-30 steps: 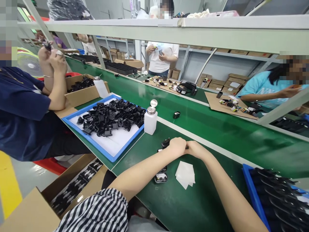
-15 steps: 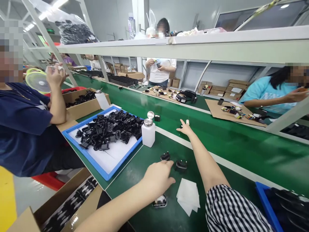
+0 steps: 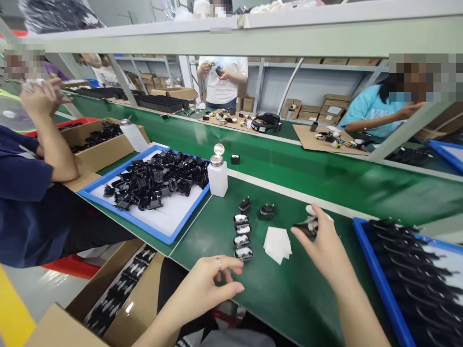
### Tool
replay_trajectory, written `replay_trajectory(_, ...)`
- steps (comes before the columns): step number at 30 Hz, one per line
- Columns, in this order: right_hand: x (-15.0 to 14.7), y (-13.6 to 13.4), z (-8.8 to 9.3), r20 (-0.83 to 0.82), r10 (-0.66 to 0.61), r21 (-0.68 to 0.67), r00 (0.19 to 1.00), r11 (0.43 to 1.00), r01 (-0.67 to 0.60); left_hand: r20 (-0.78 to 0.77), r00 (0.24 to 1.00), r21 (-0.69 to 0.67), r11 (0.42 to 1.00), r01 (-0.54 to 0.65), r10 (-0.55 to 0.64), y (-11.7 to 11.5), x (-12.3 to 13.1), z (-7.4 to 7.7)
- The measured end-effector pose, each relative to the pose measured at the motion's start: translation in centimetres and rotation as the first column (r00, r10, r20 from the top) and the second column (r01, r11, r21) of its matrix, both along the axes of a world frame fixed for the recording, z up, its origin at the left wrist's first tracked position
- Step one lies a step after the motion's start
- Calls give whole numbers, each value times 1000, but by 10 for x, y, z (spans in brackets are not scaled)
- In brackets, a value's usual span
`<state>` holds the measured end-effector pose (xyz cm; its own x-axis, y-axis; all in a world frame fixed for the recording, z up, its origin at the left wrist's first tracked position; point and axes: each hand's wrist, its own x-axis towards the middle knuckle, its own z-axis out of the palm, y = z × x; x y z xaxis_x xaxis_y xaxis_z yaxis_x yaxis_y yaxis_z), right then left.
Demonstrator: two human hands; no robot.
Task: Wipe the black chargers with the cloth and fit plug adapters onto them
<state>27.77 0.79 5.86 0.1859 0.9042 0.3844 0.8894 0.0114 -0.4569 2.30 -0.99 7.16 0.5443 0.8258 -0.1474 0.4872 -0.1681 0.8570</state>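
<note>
My right hand (image 3: pixel 321 246), with white covers on some fingertips, pinches a small black plastic part (image 3: pixel 306 227) above the green bench, just right of a stack of white wipes (image 3: pixel 278 245). My left hand (image 3: pixel 213 284) holds nothing; its fingers are apart and a ring shows on one. It hovers at the near end of a row of several black plug housings with pale insides (image 3: pixel 243 241). Beyond that row stand two black plugs, one smaller (image 3: pixel 245 205) and one wider (image 3: pixel 266 212), pins upward.
A white pump bottle (image 3: pixel 217 178) with its lid up stands beside a blue-rimmed tray (image 3: pixel 170 238) heaped with black parts. Another blue tray (image 3: pixel 379 284) of black parts is at right. A co-worker (image 3: pixel 29 193) sits at left. An overhead shelf (image 3: pixel 253 38) crosses the view.
My right hand has come back from the green belt toward me, bringing the black part. My left hand has drawn back from the plugs, uncovering the row of housings. The view has tilted down.
</note>
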Motion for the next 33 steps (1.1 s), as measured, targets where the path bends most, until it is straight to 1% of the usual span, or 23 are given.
replay_trajectory(1, -11, -25, -12, 10, -25, 40, 1000, 999, 25, 20, 1000, -10, 1000, 24, -24, -6, 2, -2)
replay_trajectory(2, -22, -46, -25, 24, -33, 47, 999, 998, 32, 32, 999, -19, 999, 43, -43, -11, 5, -5)
replay_trajectory(3, -30, -61, -38, 44, -14, 18, 999, 1000, 13, 37, 998, -27, 998, 59, -58, -15, 7, -8)
replay_trajectory(5, -39, -78, -59, 76, 63, -109, 995, 993, -54, 36, 996, -45, 995, 87, -85, -21, 12, -18)
replay_trajectory(6, -40, -81, -64, 74, 106, -178, 992, 980, -92, 34, 994, -54, 993, 104, -103, -23, 15, -24)
replay_trajectory(7, -37, -79, -66, 52, 139, -235, 989, 964, -123, 32, 992, -57, 991, 121, -119, -25, 19, -30)
replay_trajectory(9, -28, -67, -61, -35, 143, -284, 989, 947, -147, 11, 991, -23, 991, 133, -132, -27, 29, -42)
replay_trajectory(10, -23, -56, -55, -85, 109, -283, 990, 950, -129, -7, 992, 17, 992, 124, -124, -28, 36, -48)
replay_trajectory(12, -14, -30, -47, -129, -18, -290, 991, 957, -20, -42, 995, 125, 988, 94, -89, -30, 52, -58)
replay_trajectory(13, -12, -15, -44, -110, -78, -322, 991, 946, 39, -56, 996, 179, 981, 80, -71, -30, 61, -62)
replay_trajectory(14, -10, -2, -43, -71, -108, -373, 992, 925, 74, -68, 996, 226, 972, 68, -53, -30, 71, -66)
replay_trajectory(16, -7, 19, -44, -19, -111, -453, 994, 887, 90, -97, 995, 297, 955, 30, -1, -30, 89, -72)
replay_trajectory(18, -5, 26, -43, -20, -91, -477, 996, 876, 71, -130, 989, 338, 941, -23, 71, -29, 102, -77)
replay_trajectory(20, -5, 15, -40, -40, -103, -453, 994, 888, 74, -145, 981, 361, 930, -66, 126, -28, 110, -80)
replay_trajectory(21, -5, 4, -38, -51, -127, -410, 991, 907, 95, -144, 980, 369, 926, -77, 139, -27, 112, -81)
replay_trajectory(23, -9, -24, -36, -89, -161, -269, 983, 954, 132, -136, 980, 379, 922, -83, 144, -26, 112, -82)
replay_trajectory(24, -13, -39, -37, -107, -141, -189, 984, 975, 120, -136, 980, 381, 921, -80, 142, -25, 112, -83)
replay_trajectory(25, -17, -53, -39, -112, -89, -120, 990, 990, 75, -142, 980, 381, 922, -74, 137, -24, 111, -82)
replay_trajectory(26, -21, -65, -43, -101, -13, -73, 995, 997, 5, -152, 979, 379, 923, -66, 133, -24, 110, -82)
replay_trajectory(28, -27, -82, -53, -45, 144, -40, 989, 989, -146, -171, 978, 371, 927, -52, 123, -23, 109, -81)
replay_trajectory(29, -28, -86, -58, -19, 186, -33, 982, 982, -187, -176, 977, 368, 929, -46, 118, -23, 108, -80)
replay_trajectory(30, -28, -88, -63, 1, 200, -26, 980, 979, -200, -178, 978, 366, 930, -40, 112, -23, 108, -80)
replay_trajectory(33, -25, -88, -70, 21, 164, -8, 986, 987, -163, -170, 980, 373, 927, -33, 104, -24, 107, -79)
